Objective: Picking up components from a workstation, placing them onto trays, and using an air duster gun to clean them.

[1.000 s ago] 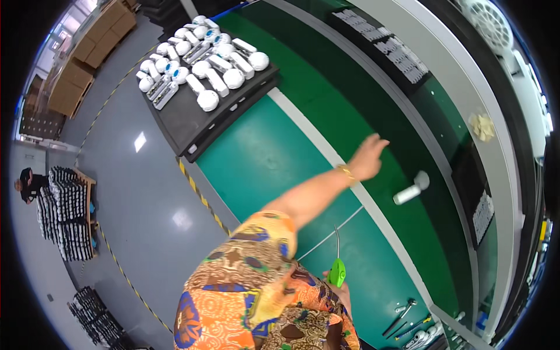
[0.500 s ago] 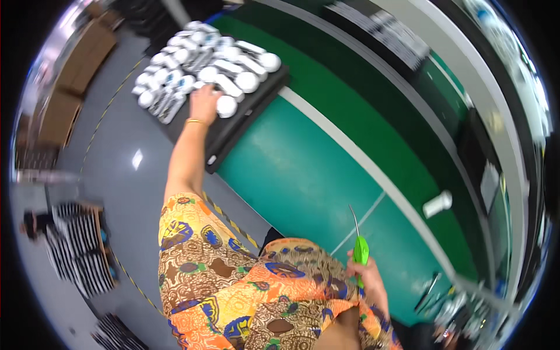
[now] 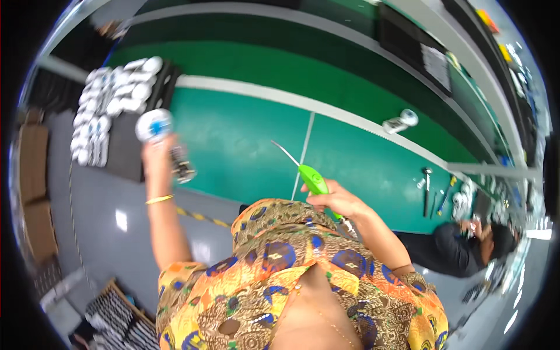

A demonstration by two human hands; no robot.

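Note:
My left hand (image 3: 156,156) is closed around a white part with a round head (image 3: 155,123) that has a blue centre; a dark, metallic-looking section sticks out beside the hand, blurred by motion. It is held up beside a black tray (image 3: 126,133) carrying rows of similar white round-headed parts (image 3: 135,96). In my right hand (image 3: 341,199), near the front edge of the green bench, is a tool with a bright green handle (image 3: 314,178) and a thin, slightly bent metal shaft pointing up and left. My right fingers wrap the handle.
Another white round-headed part (image 3: 399,122) lies on the far side of the bench (image 3: 245,143). A hammer (image 3: 427,192) and other hand tools lie at the right end. Close by there, a person in dark clothing (image 3: 458,251) bends over. Cardboard boxes (image 3: 38,169) stand at far left.
My left hand has lifted a white part from the tray and drawn it back toward me. The view has swung right, and my right hand still holds the green-handled tool.

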